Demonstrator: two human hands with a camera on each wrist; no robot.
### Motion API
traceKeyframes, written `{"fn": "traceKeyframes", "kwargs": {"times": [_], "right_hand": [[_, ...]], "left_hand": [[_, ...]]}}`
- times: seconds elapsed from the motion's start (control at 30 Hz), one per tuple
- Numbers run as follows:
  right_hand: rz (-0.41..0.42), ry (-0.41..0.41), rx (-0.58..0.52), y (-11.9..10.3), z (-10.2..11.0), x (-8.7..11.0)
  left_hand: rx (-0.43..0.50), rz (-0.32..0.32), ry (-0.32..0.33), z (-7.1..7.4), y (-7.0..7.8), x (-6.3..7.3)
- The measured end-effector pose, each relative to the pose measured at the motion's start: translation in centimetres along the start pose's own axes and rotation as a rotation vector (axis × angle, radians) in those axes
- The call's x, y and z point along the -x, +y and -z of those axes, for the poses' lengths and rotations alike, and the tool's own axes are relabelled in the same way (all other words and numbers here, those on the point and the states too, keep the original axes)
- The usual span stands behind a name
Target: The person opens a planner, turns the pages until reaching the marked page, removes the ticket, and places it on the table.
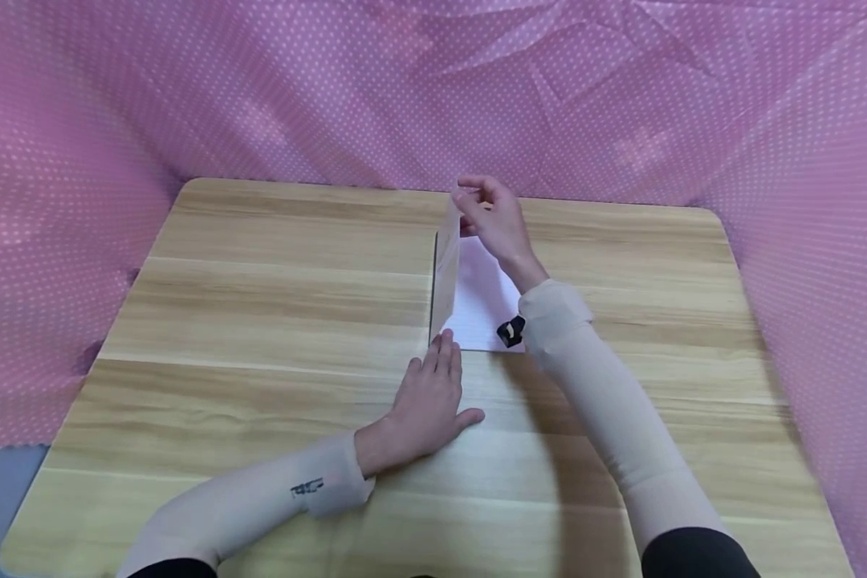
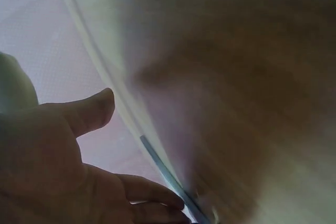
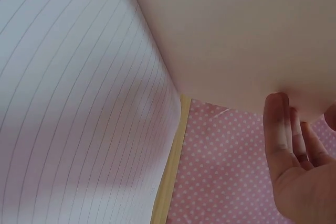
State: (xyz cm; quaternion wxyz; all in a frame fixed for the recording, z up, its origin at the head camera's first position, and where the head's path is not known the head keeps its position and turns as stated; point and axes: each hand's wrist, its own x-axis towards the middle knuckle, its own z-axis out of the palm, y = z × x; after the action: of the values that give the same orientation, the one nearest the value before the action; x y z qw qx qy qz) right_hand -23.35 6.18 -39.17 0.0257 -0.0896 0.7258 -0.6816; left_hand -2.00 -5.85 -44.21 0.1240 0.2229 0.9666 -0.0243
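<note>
A notebook with ruled white pages (image 1: pixel 486 301) lies on the table, its cover (image 1: pixel 445 269) standing nearly upright along the left side. My right hand (image 1: pixel 502 229) pinches the upper far part of that cover. Seen from the right wrist, fingertips (image 3: pixel 276 100) press on the plain inner face of the cover (image 3: pixel 220 40), beside the lined page (image 3: pixel 79 103). My left hand (image 1: pixel 428 401) has its fingers straight, their tips at the near lower corner of the cover, thumb spread to the right. In the left wrist view, those fingers (image 2: pixel 152 190) meet the notebook's thin edge (image 2: pixel 168 174).
The wooden table (image 1: pixel 260 321) extends around the notebook on all sides. A pink polka-dot cloth (image 1: pixel 376 96) hangs behind the table and along both sides. A small black item (image 1: pixel 510 331) sits at the right wrist, over the page.
</note>
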Motion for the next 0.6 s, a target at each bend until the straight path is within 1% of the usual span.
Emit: {"fn": "traceKeyframes", "kwargs": {"times": [0.17, 0.27, 0.4, 0.5, 0.6], "right_hand": [[-0.002, -0.029, 0.018, 0.5, -0.3, 0.1], [-0.013, -0.056, 0.048, 0.8, -0.4, 0.3], [-0.016, -0.128, 0.14, 0.9, -0.5, 0.6], [-0.021, -0.2, 0.213, 1.1, -0.6, 0.7], [-0.028, -0.255, 0.289, 1.3, -0.3, 0.8]], "left_hand": [[-0.008, 0.048, -0.009, -0.3, 0.2, -0.3], [0.014, 0.076, -0.001, -0.3, 0.2, -0.3], [0.07, 0.107, 0.005, -0.3, 0.2, -0.3], [0.103, 0.113, 0.02, -0.2, 0.2, -0.3], [0.124, 0.111, 0.042, 0.0, 0.0, -0.5]]}}
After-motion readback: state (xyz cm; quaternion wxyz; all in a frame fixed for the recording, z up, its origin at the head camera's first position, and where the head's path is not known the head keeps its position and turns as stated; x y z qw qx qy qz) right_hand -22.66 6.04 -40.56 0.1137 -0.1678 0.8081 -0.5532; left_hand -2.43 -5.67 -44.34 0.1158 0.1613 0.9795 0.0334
